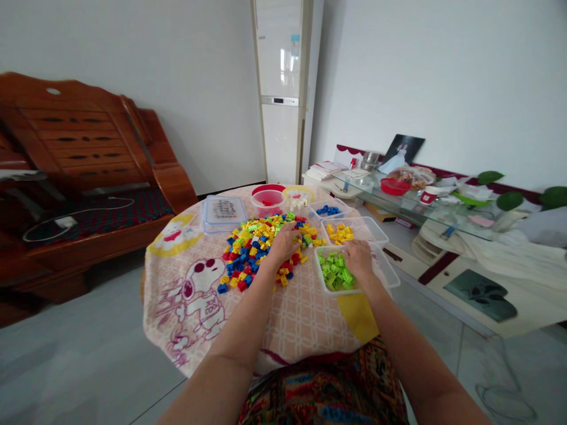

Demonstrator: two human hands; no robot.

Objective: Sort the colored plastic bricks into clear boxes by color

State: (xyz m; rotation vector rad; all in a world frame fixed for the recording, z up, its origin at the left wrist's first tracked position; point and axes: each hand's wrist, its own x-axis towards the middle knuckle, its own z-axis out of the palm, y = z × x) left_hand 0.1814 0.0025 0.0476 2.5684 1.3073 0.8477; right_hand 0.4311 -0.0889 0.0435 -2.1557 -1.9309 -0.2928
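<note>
A heap of mixed toy building bricks [252, 248] in red, yellow, blue and green covers the middle of the table. My left hand [284, 241] reaches into its right side, fingers bent and closed among the bricks; what they pinch is hidden. At the right, a clear plastic container holds light green bricks [336, 271]. Over its inner right part is my right hand [358, 258], with fingers curled down and together beside the green bricks. Whatever is in them cannot be made out. Just behind, yellow bricks [340, 234] lie in another clear container [374, 229].
Farther back are a container of blue bricks [328, 211], white bricks [300, 203] and a pink round tub [268, 202] with red pieces. Clear lids [224, 213] lie at the back left. A cluttered glass-topped stand [425, 206] is to the right, a wooden bench [88, 177] to the left.
</note>
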